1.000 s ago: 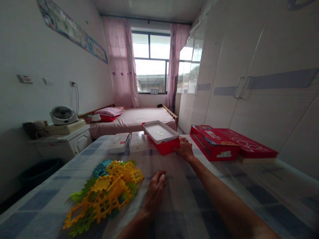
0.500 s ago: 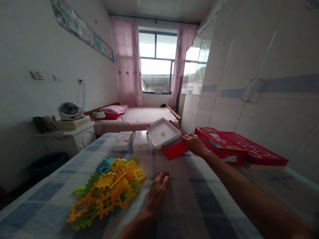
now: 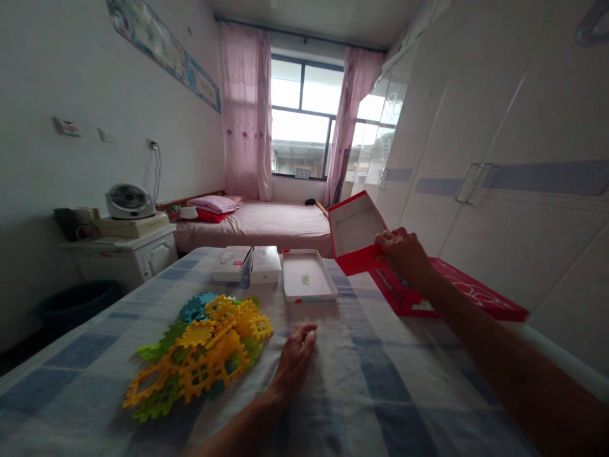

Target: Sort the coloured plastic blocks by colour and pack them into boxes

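Note:
My right hand (image 3: 404, 254) is closed on the edge of a red box (image 3: 354, 259). The box is tilted above the table, its white inside facing me. My left hand (image 3: 295, 355) lies on the checked cloth, fingers loosely extended and holding nothing. Left of it is a pile of yellow, green and blue plastic interlocking pieces (image 3: 209, 352). A shallow white box tray (image 3: 328, 296) with a small yellowish label sits just beyond my left hand.
Two white boxes, one (image 3: 231, 270) beside the other (image 3: 265, 271), stand at the table's far edge. On the right lie larger red boxes (image 3: 480, 289), partly behind my right arm. A bed (image 3: 271, 222), nightstand (image 3: 157, 251) and wardrobe (image 3: 514, 127) surround the table.
My right hand has raised the red box up and to the right, away from the white tray. That tray, tilted against it before, now lies flat. My left hand stays in place.

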{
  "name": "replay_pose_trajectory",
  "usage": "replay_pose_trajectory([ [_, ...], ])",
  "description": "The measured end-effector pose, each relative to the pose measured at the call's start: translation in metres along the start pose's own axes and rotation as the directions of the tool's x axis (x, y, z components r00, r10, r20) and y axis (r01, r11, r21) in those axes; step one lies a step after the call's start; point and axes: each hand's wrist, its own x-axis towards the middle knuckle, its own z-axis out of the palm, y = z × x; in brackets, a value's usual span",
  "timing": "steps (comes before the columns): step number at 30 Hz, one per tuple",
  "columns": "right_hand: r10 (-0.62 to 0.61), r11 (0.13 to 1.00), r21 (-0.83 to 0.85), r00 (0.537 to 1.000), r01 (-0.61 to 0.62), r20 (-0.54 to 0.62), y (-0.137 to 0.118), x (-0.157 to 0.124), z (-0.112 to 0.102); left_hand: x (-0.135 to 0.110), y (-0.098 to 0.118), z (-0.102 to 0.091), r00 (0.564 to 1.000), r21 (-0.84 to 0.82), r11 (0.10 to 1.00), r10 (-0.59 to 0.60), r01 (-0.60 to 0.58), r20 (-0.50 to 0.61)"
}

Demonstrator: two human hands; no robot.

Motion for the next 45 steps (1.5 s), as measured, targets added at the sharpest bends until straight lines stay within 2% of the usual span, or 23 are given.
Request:
replay_pose_trajectory([
  [4, 0.080, 0.982, 0.171, 0.997, -0.078, -0.005, -0.028, 0.004, 0.008, 0.001, 0.000, 0.000, 1.000, 0.004, 1.000, -0.007, 0.007, -0.003],
  [9, 0.048, 0.921, 0.385, 0.998, -0.058, 0.037, -0.081, 0.006, 0.046, -0.001, 0.005, -0.003, 0.999, 0.028, 0.999, -0.039, 0.039, -0.024],
  [12, 0.083, 0.887, 0.444, 0.990, -0.127, 0.118, -0.106, 0.008, 0.066, 0.000, 0.003, -0.004, 0.999, 0.032, 0.999, -0.030, 0.031, -0.030],
  [15, 0.134, 0.857, 0.474, 0.976, -0.201, 0.172, -0.121, 0.007, 0.079, 0.002, -0.002, -0.005, 1.000, 0.037, 0.999, -0.019, 0.019, -0.012],
  [17, 0.180, 0.841, 0.493, 0.975, -0.223, 0.134, -0.123, 0.002, 0.081, 0.003, -0.003, -0.005, 1.000, 0.042, 0.999, -0.014, 0.014, -0.002],
  [21, 0.343, 0.837, 0.450, 0.939, -0.312, 0.012, -0.099, -0.021, 0.080, 0.003, -0.002, -0.005, 1.000, 0.044, 0.999, -0.013, 0.013, 0.000],
  [25, 0.509, 0.832, 0.237, 0.860, -0.502, 0.036, -0.046, -0.055, 0.085, 0.001, 0.003, -0.004, 1.000, 0.047, 0.999, -0.020, 0.020, -0.004],
  [28, 0.564, 0.815, 0.117, 0.823, -0.568, 0.071, -0.009, -0.080, 0.092, 0.002, 0.001, -0.004, 0.999, 0.041, 0.999, -0.025, 0.026, -0.023],
  [32, 0.521, 0.844, 0.089, 0.848, -0.529, 0.094, 0.014, -0.098, 0.099, 0.003, -0.005, -0.004, 1.000, 0.035, 0.999, 0.004, -0.004, -0.008],
  [35, 0.471, 0.873, 0.093, 0.876, -0.480, 0.100, 0.021, -0.099, 0.100, 0.004, -0.005, -0.005, 1.000, 0.054, 0.999, -0.002, 0.003, -0.009],
  [40, 0.399, 0.899, 0.116, 0.899, -0.423, 0.180, 0.037, -0.099, 0.096, 0.002, 0.001, -0.006, 1.000, 0.065, 0.998, -0.011, 0.011, -0.002],
  [45, 0.295, 0.955, -0.023, 0.936, -0.296, 0.193, 0.052, -0.108, 0.089, 0.001, 0.001, -0.006, 1.000, 0.077, 0.997, 0.001, -0.002, 0.010],
])
